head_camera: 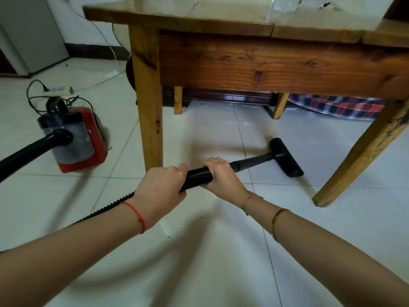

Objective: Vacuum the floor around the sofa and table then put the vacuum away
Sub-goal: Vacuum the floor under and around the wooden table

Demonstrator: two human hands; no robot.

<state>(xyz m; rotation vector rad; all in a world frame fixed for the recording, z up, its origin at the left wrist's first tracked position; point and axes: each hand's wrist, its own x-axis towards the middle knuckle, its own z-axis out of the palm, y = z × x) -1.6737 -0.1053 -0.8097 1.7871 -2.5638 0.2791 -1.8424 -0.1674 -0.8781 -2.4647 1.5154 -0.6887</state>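
Both hands grip the black vacuum wand (252,161). My left hand (161,187) holds its ribbed rear end, and my right hand (221,173) grips just ahead of it. The black floor nozzle (285,157) lies on the white tiles under the wooden table (243,63), between its front legs. The red and grey vacuum body (75,138) stands on the floor to the left. Its ribbed black hose (106,207) runs from behind my left wrist toward the lower left.
A white power strip (58,90) with black and white cables lies on the floor behind the vacuum body. A grey cabinet (28,34) stands at the far left. Behind the table are a dark wooden base (228,98) and checked fabric (336,106).
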